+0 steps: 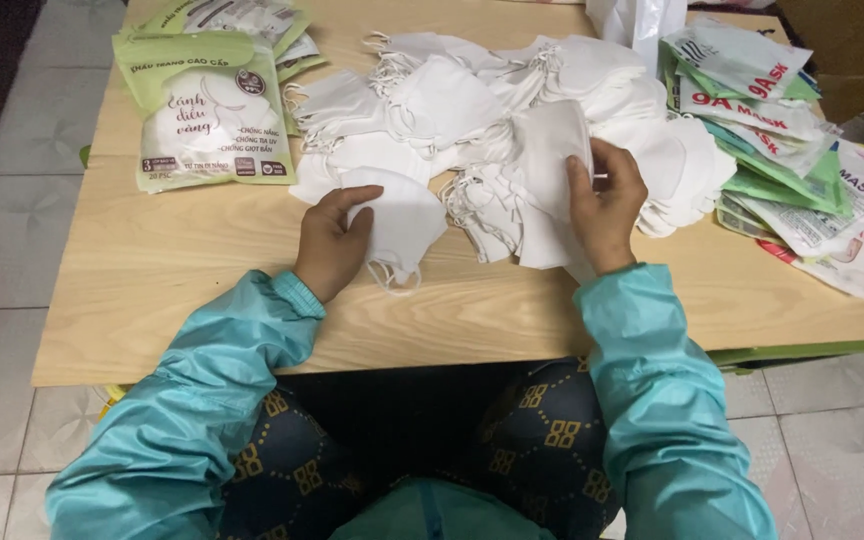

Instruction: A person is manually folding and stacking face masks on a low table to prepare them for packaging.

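The left hand (pixel 330 240) rests on the table (pixel 152 270), fingers loosely curled over a folded white mask (pixel 407 222) lying flat at the near edge of the mask pile (pixel 512 110). The right hand (pixel 607 205) pinches a second mask (pixel 552 150) between thumb and fingers, holding it upright above the pile's near side. Left of the pile, well apart, lies a green filled pack (pixel 207 110), stacked on others at the table's far edge. Right of the pile, touching it, a heap of empty wrappers (pixel 792 140) runs to the right edge and overhangs it. Between the pile and the near edge the bare wood is widest on the left.
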